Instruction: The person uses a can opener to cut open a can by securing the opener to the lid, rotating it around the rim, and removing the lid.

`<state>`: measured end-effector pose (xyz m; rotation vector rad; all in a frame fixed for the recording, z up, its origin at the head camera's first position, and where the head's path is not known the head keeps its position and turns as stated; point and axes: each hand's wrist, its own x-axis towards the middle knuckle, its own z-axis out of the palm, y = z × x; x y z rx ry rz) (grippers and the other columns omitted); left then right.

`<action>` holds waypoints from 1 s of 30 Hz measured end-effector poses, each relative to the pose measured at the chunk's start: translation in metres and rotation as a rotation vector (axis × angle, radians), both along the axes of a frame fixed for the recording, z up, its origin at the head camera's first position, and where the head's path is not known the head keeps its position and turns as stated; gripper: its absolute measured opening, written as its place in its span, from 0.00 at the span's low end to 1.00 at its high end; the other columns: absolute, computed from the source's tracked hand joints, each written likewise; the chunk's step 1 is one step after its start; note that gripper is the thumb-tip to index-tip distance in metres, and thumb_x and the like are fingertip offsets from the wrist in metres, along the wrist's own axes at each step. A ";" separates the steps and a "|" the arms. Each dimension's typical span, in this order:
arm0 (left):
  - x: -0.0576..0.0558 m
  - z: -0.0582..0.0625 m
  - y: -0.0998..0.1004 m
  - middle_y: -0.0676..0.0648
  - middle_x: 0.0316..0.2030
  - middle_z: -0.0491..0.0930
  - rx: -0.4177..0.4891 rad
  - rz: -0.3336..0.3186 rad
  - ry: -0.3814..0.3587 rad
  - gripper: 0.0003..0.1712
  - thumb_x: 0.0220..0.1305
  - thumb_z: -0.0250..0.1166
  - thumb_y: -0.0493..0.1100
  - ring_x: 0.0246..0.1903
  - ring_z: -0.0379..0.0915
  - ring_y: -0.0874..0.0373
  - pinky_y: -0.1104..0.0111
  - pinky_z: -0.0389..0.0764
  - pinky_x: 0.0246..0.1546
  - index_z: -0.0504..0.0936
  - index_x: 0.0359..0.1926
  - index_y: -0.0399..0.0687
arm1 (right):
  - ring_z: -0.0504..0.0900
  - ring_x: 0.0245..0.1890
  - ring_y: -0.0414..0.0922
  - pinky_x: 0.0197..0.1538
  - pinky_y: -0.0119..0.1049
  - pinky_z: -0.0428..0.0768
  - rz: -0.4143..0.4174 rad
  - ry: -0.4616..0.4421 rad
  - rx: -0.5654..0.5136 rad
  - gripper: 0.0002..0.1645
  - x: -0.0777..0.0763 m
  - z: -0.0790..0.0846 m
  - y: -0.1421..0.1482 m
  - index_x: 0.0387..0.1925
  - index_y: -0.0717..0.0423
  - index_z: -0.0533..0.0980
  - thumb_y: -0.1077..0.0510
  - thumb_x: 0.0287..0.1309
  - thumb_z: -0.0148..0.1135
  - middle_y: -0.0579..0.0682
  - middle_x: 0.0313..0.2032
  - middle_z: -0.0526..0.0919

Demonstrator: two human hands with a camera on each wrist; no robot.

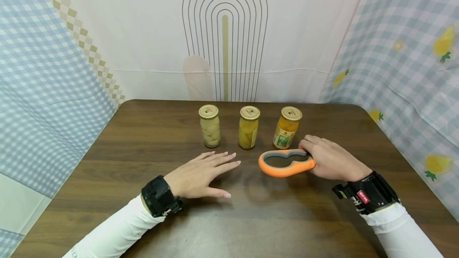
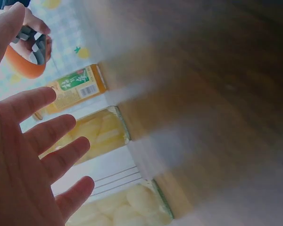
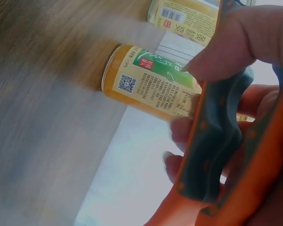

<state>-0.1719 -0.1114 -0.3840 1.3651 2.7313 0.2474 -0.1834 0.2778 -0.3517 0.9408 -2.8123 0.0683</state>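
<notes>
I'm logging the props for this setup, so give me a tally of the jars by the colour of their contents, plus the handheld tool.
Jar with whitish contents: 1
Jar with yellow contents: 1
Jar with orange contents: 1
Orange-and-grey tool in the right hand: 1
Total: 4

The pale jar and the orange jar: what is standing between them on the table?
In the head view, one yellow jar stands between the pale jar and the orange jar.

org/gry tool [image 1: 281, 171], brn table [image 1: 229, 222], blu/wht chk cloth [image 1: 46, 71]
</notes>
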 end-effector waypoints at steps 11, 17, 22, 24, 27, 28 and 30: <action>0.002 0.003 0.011 0.52 0.79 0.55 0.022 -0.005 -0.006 0.48 0.66 0.51 0.78 0.79 0.50 0.54 0.51 0.55 0.78 0.54 0.80 0.66 | 0.66 0.21 0.36 0.24 0.30 0.63 -0.030 -0.042 -0.038 0.15 0.001 0.006 0.002 0.34 0.44 0.71 0.50 0.57 0.72 0.35 0.23 0.68; 0.000 0.002 0.021 0.50 0.78 0.58 0.078 0.010 -0.004 0.47 0.67 0.55 0.74 0.76 0.56 0.54 0.48 0.65 0.73 0.56 0.79 0.64 | 0.66 0.22 0.35 0.26 0.30 0.62 0.001 0.035 -0.062 0.16 0.000 0.007 0.002 0.33 0.44 0.71 0.50 0.54 0.74 0.34 0.23 0.69; -0.003 0.001 0.031 0.48 0.76 0.63 0.138 0.018 -0.012 0.47 0.66 0.60 0.70 0.74 0.61 0.54 0.53 0.68 0.71 0.59 0.78 0.58 | 0.67 0.23 0.36 0.30 0.32 0.65 0.010 0.081 -0.073 0.18 -0.001 0.008 0.003 0.34 0.44 0.72 0.46 0.52 0.75 0.35 0.24 0.71; -0.005 0.001 0.035 0.48 0.75 0.65 0.170 0.021 -0.015 0.46 0.66 0.62 0.69 0.73 0.63 0.53 0.54 0.69 0.71 0.61 0.78 0.56 | 0.67 0.24 0.36 0.31 0.33 0.66 0.008 0.093 -0.073 0.19 -0.001 0.008 0.004 0.34 0.45 0.73 0.44 0.52 0.75 0.35 0.25 0.71; -0.007 0.001 0.040 0.49 0.74 0.66 0.195 0.041 -0.027 0.46 0.65 0.63 0.68 0.72 0.64 0.54 0.55 0.69 0.71 0.61 0.77 0.56 | 0.68 0.25 0.36 0.32 0.33 0.66 0.005 0.106 -0.073 0.19 -0.001 0.009 0.004 0.35 0.46 0.73 0.44 0.52 0.74 0.36 0.25 0.72; -0.007 0.001 0.042 0.50 0.74 0.66 0.200 0.049 -0.036 0.46 0.65 0.63 0.68 0.72 0.64 0.54 0.56 0.69 0.71 0.61 0.77 0.56 | 0.68 0.25 0.37 0.31 0.33 0.66 0.004 0.110 -0.073 0.19 -0.001 0.009 0.004 0.36 0.46 0.74 0.43 0.52 0.74 0.36 0.25 0.72; -0.008 0.000 0.046 0.51 0.74 0.66 0.212 0.069 -0.068 0.46 0.65 0.64 0.68 0.72 0.64 0.54 0.58 0.69 0.72 0.61 0.77 0.57 | 0.69 0.25 0.37 0.31 0.33 0.66 0.001 0.121 -0.074 0.19 -0.001 0.010 0.004 0.36 0.46 0.74 0.43 0.52 0.74 0.37 0.26 0.73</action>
